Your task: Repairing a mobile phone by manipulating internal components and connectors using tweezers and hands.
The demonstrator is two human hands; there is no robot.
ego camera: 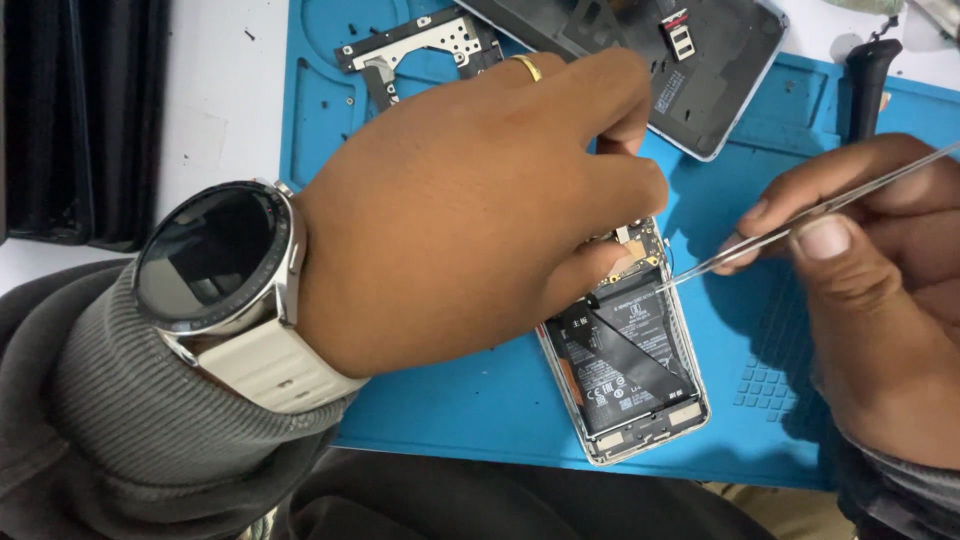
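An opened phone [630, 370] lies back-off on a blue work mat [480, 410], its black battery and circuit board exposed. My left hand [470, 210], with a gold ring and a round wristwatch [215, 260], rests over the phone's upper end; its fingertips press on the board area and hide it. My right hand [870, 290] holds thin metal tweezers [800, 215], whose tip touches the board just above the battery, at the phone's right edge.
A removed phone back cover [690, 60] lies at the mat's top. A metal bracket plate [420, 45] sits at the top left. A black tool handle [870, 80] stands at the top right. The mat rests on a white table [215, 110].
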